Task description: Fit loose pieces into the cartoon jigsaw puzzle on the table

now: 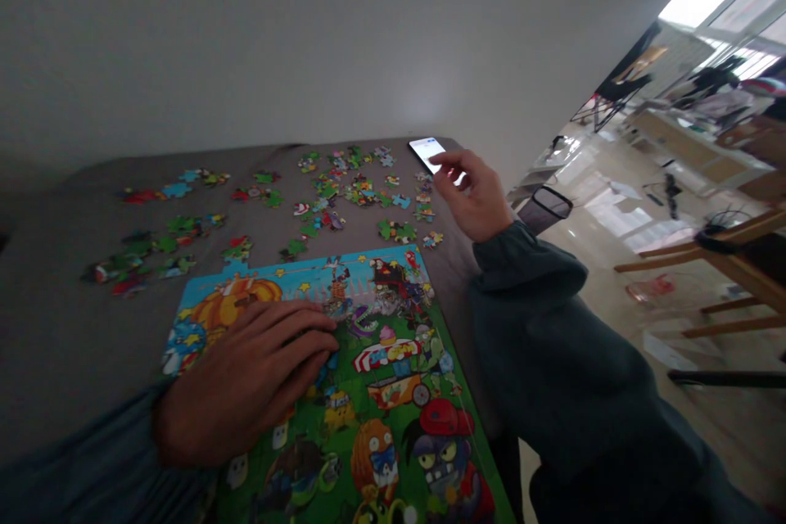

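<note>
Grey cloth covers the surface (55,344), which takes up the left and middle of the view and ends against a pale wall behind. On its near part a colourful cartoon puzzle board (393,393) is laid, with green ground, a blue sky strip along the far edge and cartoon figures printed on it. Beyond the board, loose puzzle pieces (344,188) are scattered over the cloth in several small groups, some to the far left and more toward the far right corner; they lie apart from the board.

The left hand (246,385) is laid flat on the upper left part of the puzzle board, palm down, with the fingers stretched out and pressed on the picture; nothing is gripped by it. A bluish sleeve is seen at its wrist. The right hand (472,196) is stretched out to the far right corner of the surface, in a dark green sleeve. Its fingers are bent loosely and its fingertips are placed on a lit phone (428,152), which lies flat at the edge of the surface, just beside the rightmost pieces. The phone is touched only, not grasped.

To the right, below the surface, a bright floor and wooden furniture (725,262) are seen, blurred.
</note>
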`<state>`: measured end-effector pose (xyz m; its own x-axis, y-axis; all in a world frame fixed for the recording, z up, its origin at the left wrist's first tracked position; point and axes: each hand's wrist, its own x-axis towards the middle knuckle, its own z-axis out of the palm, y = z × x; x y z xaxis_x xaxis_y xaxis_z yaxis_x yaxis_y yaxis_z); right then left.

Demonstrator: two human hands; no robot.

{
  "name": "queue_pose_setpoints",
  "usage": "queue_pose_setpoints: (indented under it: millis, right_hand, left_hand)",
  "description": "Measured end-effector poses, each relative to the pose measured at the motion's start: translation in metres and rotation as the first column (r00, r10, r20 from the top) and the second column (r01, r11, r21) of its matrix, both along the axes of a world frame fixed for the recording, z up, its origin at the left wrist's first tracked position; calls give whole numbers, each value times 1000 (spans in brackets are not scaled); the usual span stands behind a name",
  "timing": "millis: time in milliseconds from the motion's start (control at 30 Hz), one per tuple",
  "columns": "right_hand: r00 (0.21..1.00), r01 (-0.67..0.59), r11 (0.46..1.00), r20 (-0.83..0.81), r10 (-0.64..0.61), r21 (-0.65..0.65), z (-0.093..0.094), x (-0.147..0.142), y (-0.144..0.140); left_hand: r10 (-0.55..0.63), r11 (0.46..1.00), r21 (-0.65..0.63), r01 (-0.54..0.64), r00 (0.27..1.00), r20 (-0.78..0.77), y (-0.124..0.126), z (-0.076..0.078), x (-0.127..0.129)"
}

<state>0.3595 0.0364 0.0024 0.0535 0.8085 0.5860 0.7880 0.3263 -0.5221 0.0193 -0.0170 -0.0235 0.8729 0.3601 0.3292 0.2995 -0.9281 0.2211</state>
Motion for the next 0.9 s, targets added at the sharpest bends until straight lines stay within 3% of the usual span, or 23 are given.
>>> queue_pose_setpoints:
  millis: [67,133,333,600,900]
  right_hand:
    - [990,121,992,-74,-118,33,-4,20,10]
    - [986,152,988,-68,-151,2,-13,33,18]
    - [991,30,996,134,-19,-78,-37,26,26]
    - [961,9,983,272,41,-182,-54,18,29]
    - [937,-111,968,302,177,-223,-65,2,22]
  left_hand:
    - [27,999,-39,-26,999,37,-4,3,2]
    - [59,996,-73,-55,996,59,-7,6,3]
    - [50,999,-21,-49,994,95,-11,14,5]
    - [105,994,-44,-100,987,123,-11,10,8]
    - [202,978,-78,-194,973,111,-13,6,9]
